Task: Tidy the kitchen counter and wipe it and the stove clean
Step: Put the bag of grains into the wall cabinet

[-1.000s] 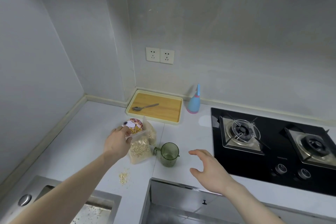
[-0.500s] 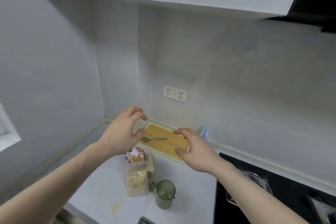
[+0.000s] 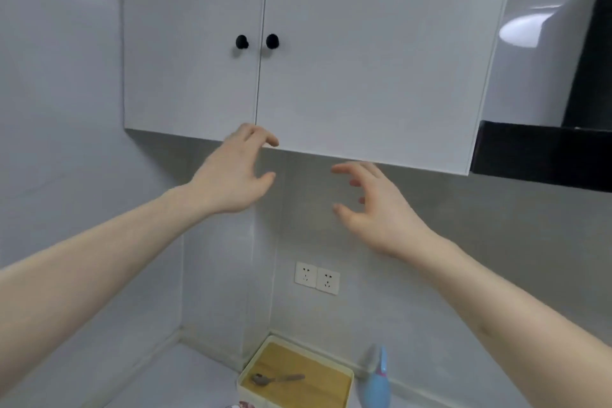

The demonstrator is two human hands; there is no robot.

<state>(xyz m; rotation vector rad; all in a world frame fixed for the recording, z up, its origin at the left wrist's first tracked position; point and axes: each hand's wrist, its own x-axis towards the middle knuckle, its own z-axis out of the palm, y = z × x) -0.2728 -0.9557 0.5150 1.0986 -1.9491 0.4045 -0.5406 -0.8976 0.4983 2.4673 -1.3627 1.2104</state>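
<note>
A white wall cabinet (image 3: 347, 60) with two shut doors and two black knobs (image 3: 241, 42) fills the upper view. My left hand (image 3: 231, 172) is raised with fingers loosely spread, its fingertips at the bottom edge of the doors near their seam. My right hand (image 3: 374, 209) is raised just below the right door's lower edge, fingers spread and empty. Down on the counter lies a wooden tray (image 3: 298, 378) with a metal spoon (image 3: 275, 378) on it, and a blue spray bottle (image 3: 376, 384) stands to its right.
A black range hood (image 3: 543, 156) juts out at the right of the cabinet. Two white wall sockets (image 3: 317, 277) sit on the grey backsplash. The top of a snack bag (image 3: 240, 405) peeks in at the bottom edge.
The view has tilted up from the counter to the wall cabinet. Both hands rose from near the tray to the cabinet's lower edge; the left hand had let go of the bag earlier.
</note>
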